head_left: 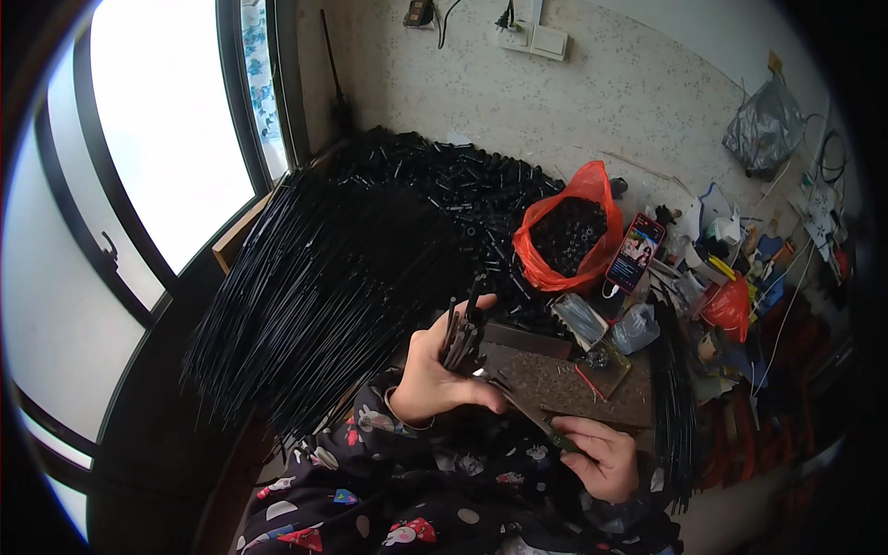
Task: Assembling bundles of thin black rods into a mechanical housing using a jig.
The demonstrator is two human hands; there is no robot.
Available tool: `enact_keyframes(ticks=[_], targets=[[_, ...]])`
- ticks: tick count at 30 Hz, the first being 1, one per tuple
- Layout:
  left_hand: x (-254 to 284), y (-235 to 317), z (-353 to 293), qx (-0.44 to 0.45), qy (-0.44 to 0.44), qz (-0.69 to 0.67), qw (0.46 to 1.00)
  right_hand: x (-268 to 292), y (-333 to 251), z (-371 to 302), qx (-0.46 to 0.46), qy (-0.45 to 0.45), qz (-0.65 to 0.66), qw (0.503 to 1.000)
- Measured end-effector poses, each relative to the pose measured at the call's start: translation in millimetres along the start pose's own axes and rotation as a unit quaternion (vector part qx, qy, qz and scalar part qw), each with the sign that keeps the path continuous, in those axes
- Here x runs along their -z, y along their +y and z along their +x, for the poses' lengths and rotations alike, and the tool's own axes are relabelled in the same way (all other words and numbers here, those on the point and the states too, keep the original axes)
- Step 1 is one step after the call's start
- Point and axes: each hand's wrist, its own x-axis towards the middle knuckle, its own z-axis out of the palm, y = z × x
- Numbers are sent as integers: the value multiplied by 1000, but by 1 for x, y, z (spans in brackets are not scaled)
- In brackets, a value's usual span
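Note:
My left hand (435,375) is closed around a bundle of short black rods (463,338), which stand up between its fingers and thumb. Its thumb points toward my right hand (597,456), which grips the lower end of a thin, dark, flat-looking strip (525,407). That strip slants up and left, its far end close beside my left thumb; whether it touches the bundle I cannot tell. Just beyond my hands is a worn brown work board (546,375) with scattered bits on it. A red stick-like piece (589,381) lies there.
Long thin black rods (305,296) are heaped at left, short black tubular parts (444,180) behind them. A red plastic bag (532,264) holds small dark parts. Beside it leans a lit phone (636,252). Clutter and another red bag (729,308) fill the right; a window (166,120) stands left.

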Motion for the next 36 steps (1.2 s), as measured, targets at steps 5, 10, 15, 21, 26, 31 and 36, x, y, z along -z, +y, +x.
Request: enact_keyframes(ticks=[5,10,15,21,26,31,36], targets=[[-7,11,11,16,-89,-38,995,-38,31,-23,-261,-151,595,745],[-1,10,8,-42,-82,84,992,-41,11,13,-216,-151,242,934],[0,15,4,16,3,-22,1000,-17,0,14,33,52,-140,988],[5,23,14,-9,-167,73,983,-38,14,8,-239,-151,233,930],[11,23,11,-40,-101,127,986,-43,24,11,21,138,-168,976],[18,17,13,-41,-146,63,986,-38,13,-7,-330,-213,538,746],[8,21,18,-1,-156,81,984,-45,26,11,-282,-275,357,847]])
